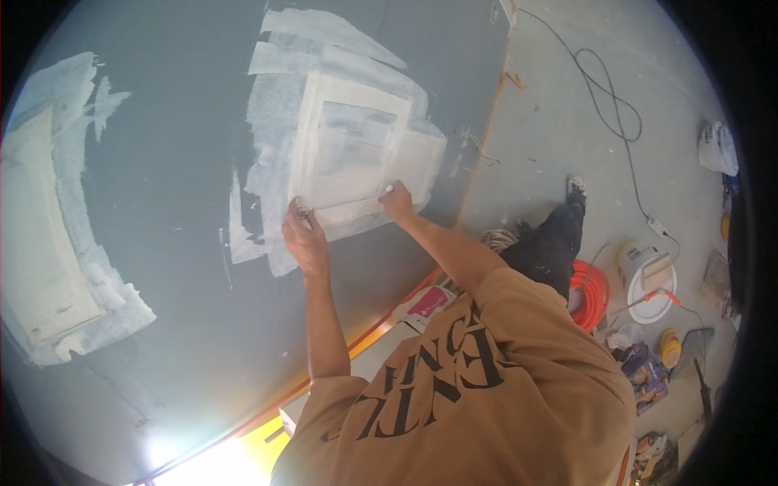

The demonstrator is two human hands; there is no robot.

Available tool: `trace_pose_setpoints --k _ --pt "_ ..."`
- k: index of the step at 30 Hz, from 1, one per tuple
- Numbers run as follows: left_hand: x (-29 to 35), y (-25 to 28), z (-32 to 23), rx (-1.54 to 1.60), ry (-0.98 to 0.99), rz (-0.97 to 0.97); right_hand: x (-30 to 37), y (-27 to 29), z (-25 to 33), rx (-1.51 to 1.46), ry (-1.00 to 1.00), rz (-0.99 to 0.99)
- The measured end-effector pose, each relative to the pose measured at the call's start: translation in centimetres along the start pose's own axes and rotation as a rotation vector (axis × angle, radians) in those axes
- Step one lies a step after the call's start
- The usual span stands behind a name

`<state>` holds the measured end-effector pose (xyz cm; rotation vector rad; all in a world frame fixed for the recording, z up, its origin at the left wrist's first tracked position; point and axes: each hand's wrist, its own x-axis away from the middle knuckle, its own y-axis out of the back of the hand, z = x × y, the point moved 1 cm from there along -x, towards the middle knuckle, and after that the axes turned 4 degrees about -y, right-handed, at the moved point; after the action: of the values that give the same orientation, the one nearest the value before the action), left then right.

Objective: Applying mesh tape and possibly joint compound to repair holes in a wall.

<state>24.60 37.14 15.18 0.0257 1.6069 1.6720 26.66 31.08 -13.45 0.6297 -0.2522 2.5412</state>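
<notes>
Both of my hands are raised to a grey wall [194, 138], at the lower edge of a white filler patch [356, 154] framed by paler strips. My left hand [305, 236] is closed in a pinch at the patch's lower left corner; something small and whitish shows at its fingertips, too small to name. My right hand [397, 202] is closed near the lower right, a small white bit showing at its thumb. Between the two hands runs a pale strip [348, 209] along the patch's lower edge. Whether either hand grips that strip is hard to see.
Another white patch [61, 235] covers the wall at the left. On the floor to the right lie a coiled orange hose [594, 296], a white-lidded bucket [651, 296], a yellow tub [669, 348] and a black cable [628, 142]. A bright light [211, 466] glows at the bottom left.
</notes>
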Motion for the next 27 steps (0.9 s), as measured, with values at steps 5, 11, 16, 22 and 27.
trace_pose_setpoints --k 5,11,16,22,27 --pt "0.0 0.1 0.1 -0.041 -0.023 0.006 0.2 0.2 1.0 0.039 -0.131 0.091" --pt "0.4 -0.3 0.8 -0.008 -0.003 0.014 0.3 0.5 1.2 0.034 -0.115 0.062" --pt "0.2 0.1 0.5 -0.008 0.008 0.032 0.2 0.1 1.1 0.048 -0.142 0.101" --pt "-0.3 0.5 0.2 -0.017 -0.020 0.001 -0.3 -1.2 -1.0 0.068 -0.110 0.000" --pt "-0.4 -1.1 -0.5 0.032 -0.023 0.032 -0.4 -0.9 -5.1 -0.261 -0.335 0.060"
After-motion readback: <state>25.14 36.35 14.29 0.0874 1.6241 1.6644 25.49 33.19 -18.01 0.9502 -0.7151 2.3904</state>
